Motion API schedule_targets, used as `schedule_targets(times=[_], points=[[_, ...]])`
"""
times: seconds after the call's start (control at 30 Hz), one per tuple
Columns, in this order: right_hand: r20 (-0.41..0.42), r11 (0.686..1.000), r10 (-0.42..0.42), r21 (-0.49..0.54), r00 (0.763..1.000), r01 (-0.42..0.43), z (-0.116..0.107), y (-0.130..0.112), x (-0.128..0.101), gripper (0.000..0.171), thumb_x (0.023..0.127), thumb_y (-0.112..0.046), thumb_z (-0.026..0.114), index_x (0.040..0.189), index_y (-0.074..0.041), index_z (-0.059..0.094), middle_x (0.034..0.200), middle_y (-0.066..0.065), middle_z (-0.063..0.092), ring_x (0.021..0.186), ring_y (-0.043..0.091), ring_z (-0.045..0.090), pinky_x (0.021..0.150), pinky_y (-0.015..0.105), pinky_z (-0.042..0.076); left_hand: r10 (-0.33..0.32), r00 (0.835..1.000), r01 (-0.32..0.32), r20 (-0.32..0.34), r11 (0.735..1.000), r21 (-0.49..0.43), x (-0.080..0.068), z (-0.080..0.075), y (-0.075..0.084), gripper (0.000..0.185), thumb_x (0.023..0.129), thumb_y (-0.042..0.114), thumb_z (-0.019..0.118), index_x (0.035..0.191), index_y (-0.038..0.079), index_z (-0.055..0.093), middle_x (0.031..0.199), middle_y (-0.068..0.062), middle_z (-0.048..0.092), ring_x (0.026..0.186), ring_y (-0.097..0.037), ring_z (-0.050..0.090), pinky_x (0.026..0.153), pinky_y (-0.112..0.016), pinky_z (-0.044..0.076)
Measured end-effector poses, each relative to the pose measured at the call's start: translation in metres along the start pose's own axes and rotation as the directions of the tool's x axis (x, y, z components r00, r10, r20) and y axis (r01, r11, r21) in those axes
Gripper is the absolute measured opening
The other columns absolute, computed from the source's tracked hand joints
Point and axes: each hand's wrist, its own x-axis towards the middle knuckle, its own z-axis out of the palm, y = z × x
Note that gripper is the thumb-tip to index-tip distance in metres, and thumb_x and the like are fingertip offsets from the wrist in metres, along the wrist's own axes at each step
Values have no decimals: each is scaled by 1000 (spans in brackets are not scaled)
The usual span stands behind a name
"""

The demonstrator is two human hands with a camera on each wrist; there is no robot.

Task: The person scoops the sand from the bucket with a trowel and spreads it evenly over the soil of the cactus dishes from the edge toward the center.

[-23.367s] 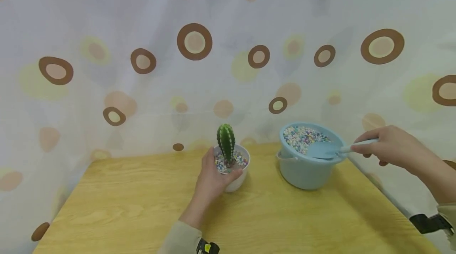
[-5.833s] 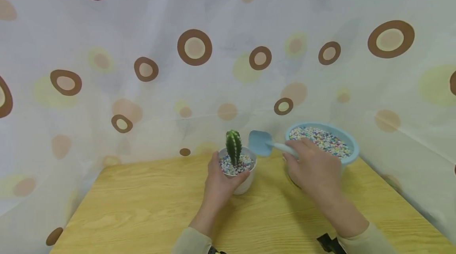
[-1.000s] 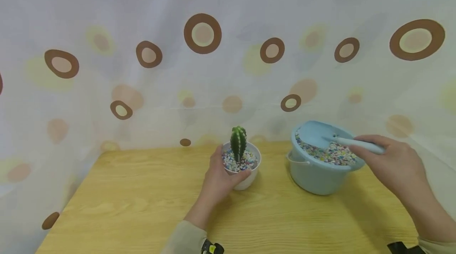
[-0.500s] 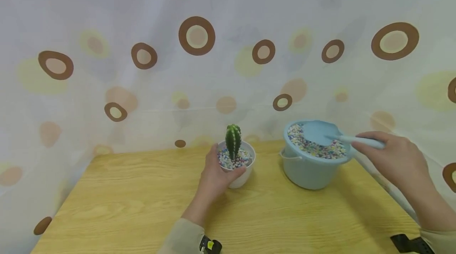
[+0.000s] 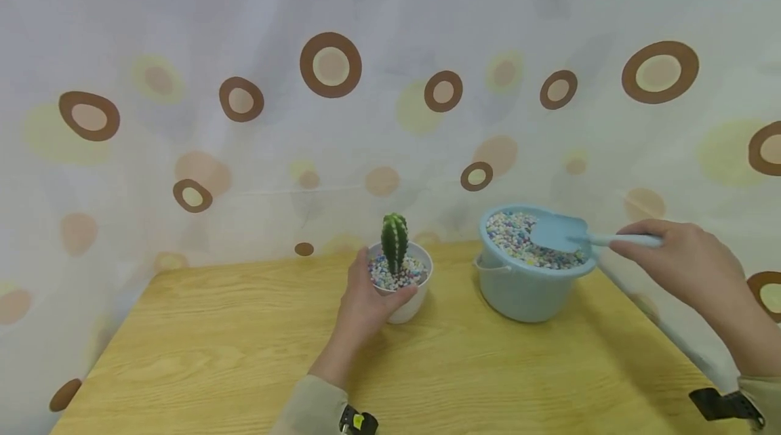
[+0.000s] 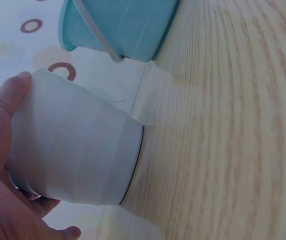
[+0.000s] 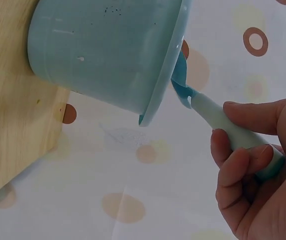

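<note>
My left hand [image 5: 366,296] grips a white flowerpot [image 5: 407,311] standing on the table, thumb at the near side of the rim. A small green cactus [image 5: 394,243] stands upright in it, with multicoloured pebbles [image 5: 390,278] around its base. In the left wrist view the pot's side [image 6: 78,140] is seen from close by. My right hand [image 5: 695,262] holds a light blue toy shovel [image 5: 556,232] by its handle, fingers curled round it in the right wrist view. The blade is over the right part of a light blue bucket [image 5: 525,296] full of similar pebbles [image 5: 509,235].
Both containers stand on a wood-grain table [image 5: 232,340], the bucket to the right of the pot near the back edge. The bucket's white handle [image 5: 493,267] hangs down its left side. A pale curtain with brown circles [image 5: 329,143] rises behind the table.
Over the last second the shovel blade shifts right across the bucket. Several seconds ago it was beside the pot. The pot holds more pebbles than in the oldest frame; my left hand keeps its grip.
</note>
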Motion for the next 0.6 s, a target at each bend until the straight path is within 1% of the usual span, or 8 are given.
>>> schedule_targets(times=[0.1,0.17,0.27,0.37,0.4,0.47,0.6], points=[[28,999,-5,-33,1000,6,-7,4,1,63,109,-53,65,137,3,69,128,39,66,97,50,66,62,48,50,3,1000,-3,5,1000,5,0,1,0,122,89,51,93,175,8,19,173,-24,33,151,-46,46,121,-65,41],[37,999,-8,-49,999,10,-12,5,2,64,108,-53,66,137,4,70,121,36,69,97,49,66,64,50,51,7,1000,-7,5,1000,6,0,1,1,121,89,51,93,175,9,19,172,-23,34,150,-45,47,121,-64,42],[59,998,-24,-56,998,27,-19,4,3,65,108,-53,67,137,5,71,106,25,74,90,41,67,65,49,52,9,1000,-9,3,1000,10,0,1,1,122,89,50,93,176,9,19,173,-23,33,150,-45,47,120,-65,42],[85,997,-28,-67,996,33,-25,1,5,66,108,-54,67,138,5,70,97,14,76,84,34,68,65,49,53,1,1000,-1,1,1000,16,-1,1,1,122,89,49,93,176,9,19,174,-24,32,152,-46,45,121,-65,40],[92,997,-28,-69,995,35,-27,0,5,66,108,-54,67,138,5,71,96,13,77,84,33,68,65,49,53,0,1000,0,1,1000,16,-1,1,0,122,89,49,93,176,9,18,174,-24,32,152,-46,45,121,-65,40],[102,997,-28,-72,994,35,-31,-3,6,65,108,-54,67,138,4,71,98,13,78,85,33,69,67,50,53,-1,1000,1,-1,1000,14,-1,1,0,122,89,49,93,176,9,18,174,-24,32,152,-46,45,122,-65,40],[123,995,-32,-90,992,43,-35,-7,5,60,107,-52,68,133,2,75,97,12,77,86,33,68,65,48,53,7,1000,-7,3,1000,3,-2,0,0,122,89,49,93,176,9,18,173,-24,32,152,-46,45,122,-65,40]])
